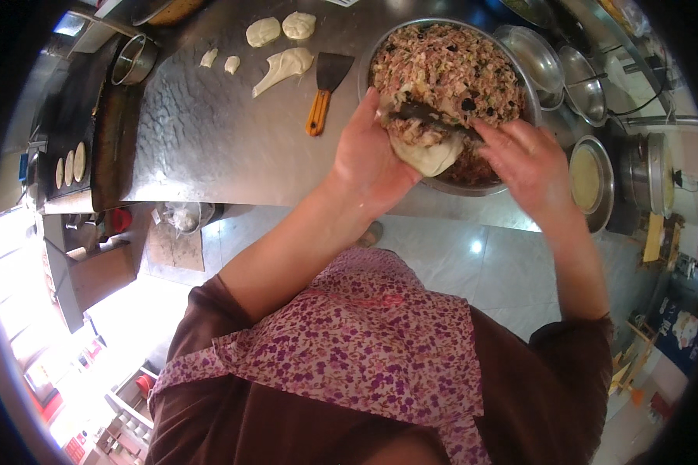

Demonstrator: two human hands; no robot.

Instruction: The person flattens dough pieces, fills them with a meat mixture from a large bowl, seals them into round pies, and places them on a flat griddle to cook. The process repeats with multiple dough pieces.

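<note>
My left hand (369, 154) holds a flattened piece of dough (427, 152) over the near edge of a large metal bowl. A mound of chopped filling lies on that dough. With my right hand (523, 160) I grip a dark, flat spreading tool (436, 116), which rests against the filling on the dough. The metal bowl (363, 72) contains a heap of minced filling (448, 64) with dark pieces in it. Left of the bowl lies a scraper with an orange handle (318, 113). Beyond it is a stretched dough piece (285, 67).
Round dough pieces (263, 32) and small dough scraps (209, 57) lie on the metal worktop (227, 139). At left, flat cakes (79, 161) sit on a dark griddle beside a metal pot (134, 58). Metal bowls (581, 87) and a dish of yellowish contents (585, 177) stand at right.
</note>
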